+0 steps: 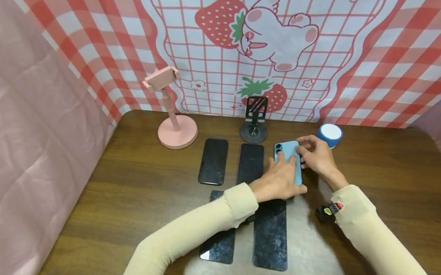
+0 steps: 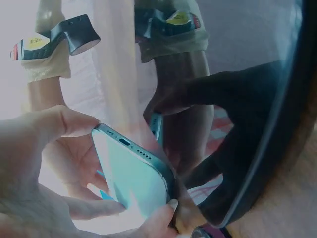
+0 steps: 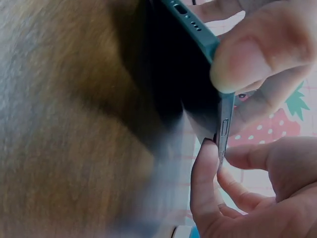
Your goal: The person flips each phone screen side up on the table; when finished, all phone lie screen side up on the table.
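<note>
A light blue phone point(image 1: 290, 146) is held just over the table, its back with the camera lenses turned up and its dark screen down. My left hand point(image 1: 280, 177) lies across its back and grips it, thumb at a bottom corner and fingers at the other side. At the upper right edge, my right hand point(image 1: 317, 156) pinches the phone between thumb and fingers; the right wrist view shows this at the side edge point(image 3: 225, 119) with a button. Dark phones lie nearby, one point(image 1: 251, 159) partly behind my left hand and another point(image 1: 272, 238) below it.
More dark phones lie to the left, one point(image 1: 213, 161) further back and one point(image 1: 219, 244) partly under my left sleeve. A pink phone stand point(image 1: 177, 132), a black folding stand point(image 1: 253, 132) and a blue round item with a white top point(image 1: 330, 132) stand near the checked cloth backdrop.
</note>
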